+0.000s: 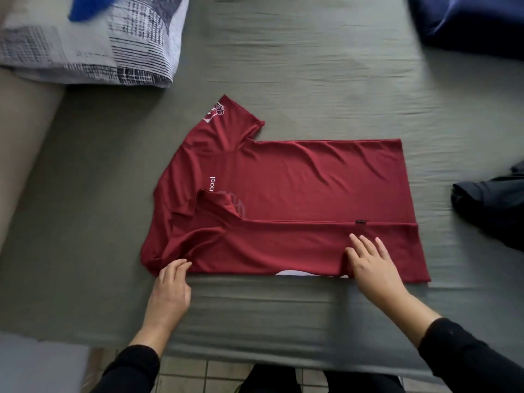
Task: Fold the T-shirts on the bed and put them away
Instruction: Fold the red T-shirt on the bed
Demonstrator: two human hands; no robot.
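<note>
In front of you is the bed, covered by a grey-green, slightly wrinkled sheet. Flat on its middle lies the dark red T-shirt with white print, neck to your left, its near side folded over along its length. At the far left corner lies a white pillow with a black crosshatch pattern. A dark navy, shiny piece of fabric lies at the far right corner, and a crumpled dark blue-black garment lies at the right edge.
</note>
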